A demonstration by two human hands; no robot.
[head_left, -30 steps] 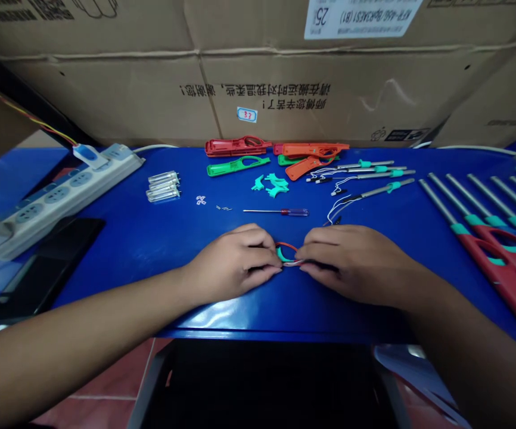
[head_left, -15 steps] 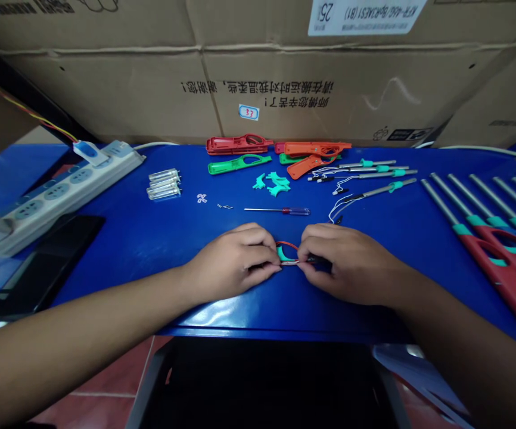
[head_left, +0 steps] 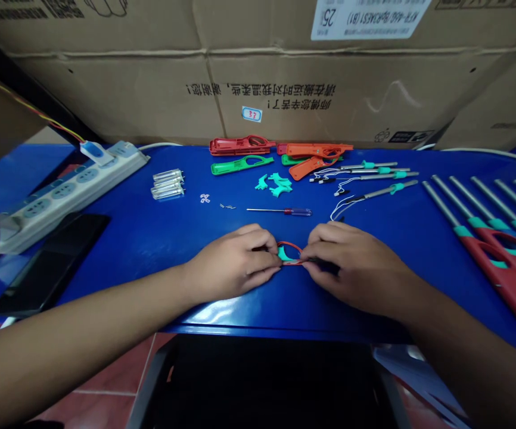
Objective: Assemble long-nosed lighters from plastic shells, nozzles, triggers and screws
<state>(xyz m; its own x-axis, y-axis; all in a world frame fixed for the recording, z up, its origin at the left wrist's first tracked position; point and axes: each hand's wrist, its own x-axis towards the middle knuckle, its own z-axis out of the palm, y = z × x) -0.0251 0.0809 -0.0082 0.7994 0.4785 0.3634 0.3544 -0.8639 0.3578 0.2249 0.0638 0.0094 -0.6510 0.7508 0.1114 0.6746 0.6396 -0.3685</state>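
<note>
Both my hands meet over the middle of the blue table (head_left: 222, 238), pinching a thin red loop with a teal plastic piece (head_left: 288, 253). My left hand (head_left: 235, 262) grips its left side. My right hand (head_left: 351, 268) closes on its right side, and a dark wire end shows under those fingers. The join between the parts is hidden by my fingers. Nearest above my hands lie a screwdriver with a red and clear handle (head_left: 280, 211) and a metal wand with a teal collar and white wires (head_left: 374, 192).
Red, green and orange lighter-shaped plastic shells (head_left: 240, 146) and teal clips (head_left: 276, 185) lie at the back. Clear parts (head_left: 167, 185) sit left. Red-handled wands (head_left: 503, 262) fill the right end. A power strip (head_left: 74, 193) and black phone (head_left: 50, 265) lie left; cardboard boxes (head_left: 329, 77) stand behind.
My right hand has shifted slightly rightward, its fingers a little further from the left hand. The red loop shows a bit more between my hands. The whole view has drifted slightly.
</note>
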